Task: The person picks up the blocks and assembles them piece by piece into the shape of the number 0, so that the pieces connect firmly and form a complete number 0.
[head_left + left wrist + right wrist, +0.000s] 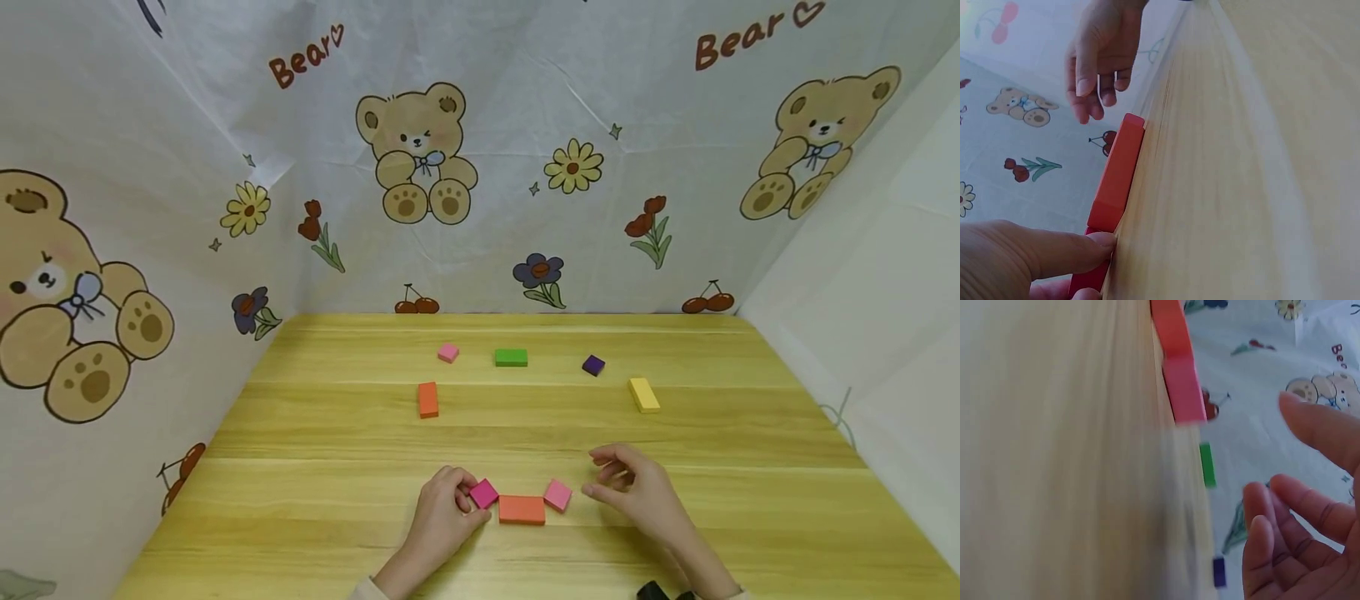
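Observation:
My left hand [441, 515] pinches a magenta square block [485, 493] between thumb and fingers, low on the wooden table. That block meets the upper left corner of an orange rectangular block [522, 510], and in the left wrist view the thumb covers part of it. At the orange block's upper right corner lies a pink square block [558, 495], turned at an angle. My right hand [633, 492] hovers just right of the pink block, its fingers loosely bent around nothing. The right wrist view shows a gap between this hand's thumb and fingers.
Farther back on the table [322, 483] lie a small pink block [448, 353], a green block [512, 358], a dark purple block [594, 365], another orange block [428, 400] and a yellow block [643, 395]. Bear-printed cloth hangs behind and left. A black object [652, 591] shows near my right wrist.

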Action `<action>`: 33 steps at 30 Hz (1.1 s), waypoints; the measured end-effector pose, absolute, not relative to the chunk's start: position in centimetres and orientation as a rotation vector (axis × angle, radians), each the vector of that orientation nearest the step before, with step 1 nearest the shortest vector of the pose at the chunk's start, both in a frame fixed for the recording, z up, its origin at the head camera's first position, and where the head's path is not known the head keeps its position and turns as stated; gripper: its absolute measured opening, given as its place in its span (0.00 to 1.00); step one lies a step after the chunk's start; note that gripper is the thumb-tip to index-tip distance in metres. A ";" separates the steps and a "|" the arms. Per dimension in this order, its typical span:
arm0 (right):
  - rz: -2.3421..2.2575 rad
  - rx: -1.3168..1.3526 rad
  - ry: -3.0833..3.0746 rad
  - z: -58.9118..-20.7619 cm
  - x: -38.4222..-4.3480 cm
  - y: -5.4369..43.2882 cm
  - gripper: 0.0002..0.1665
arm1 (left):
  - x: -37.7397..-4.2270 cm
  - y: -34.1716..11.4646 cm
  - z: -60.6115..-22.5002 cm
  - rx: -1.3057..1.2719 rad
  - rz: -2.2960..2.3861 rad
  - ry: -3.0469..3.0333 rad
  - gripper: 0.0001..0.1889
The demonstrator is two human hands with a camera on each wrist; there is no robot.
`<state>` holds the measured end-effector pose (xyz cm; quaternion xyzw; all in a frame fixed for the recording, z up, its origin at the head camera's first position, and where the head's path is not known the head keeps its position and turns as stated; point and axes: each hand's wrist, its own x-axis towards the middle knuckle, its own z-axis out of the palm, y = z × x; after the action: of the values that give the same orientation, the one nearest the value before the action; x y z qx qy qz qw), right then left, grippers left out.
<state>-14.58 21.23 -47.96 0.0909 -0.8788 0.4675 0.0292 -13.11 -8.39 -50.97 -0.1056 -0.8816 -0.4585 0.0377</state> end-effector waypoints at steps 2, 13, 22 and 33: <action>1.408 0.270 -2.676 -47.3 -15.1 22.4 0.27 | -13.1 -8.4 -51.0 -0.318 -1.410 -2.714 0.17; 1.317 0.270 -2.704 -45.0 -22.1 30.6 0.39 | -13.2 -8.4 -51.0 -0.330 -1.394 -2.693 0.17; 1.245 0.222 -2.960 -46.2 -25.9 32.8 0.50 | -13.1 -8.3 -51.1 -0.316 -1.422 -2.694 0.17; 1.259 0.249 -3.036 -47.3 -27.0 32.2 0.50 | -13.1 -8.3 -51.1 -0.332 -1.405 -2.687 0.17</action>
<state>-26.96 32.21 -47.32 0.0752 -0.9183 0.3808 -0.0773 -13.13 -8.34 -51.12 -0.1089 -0.8800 -0.4600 0.0455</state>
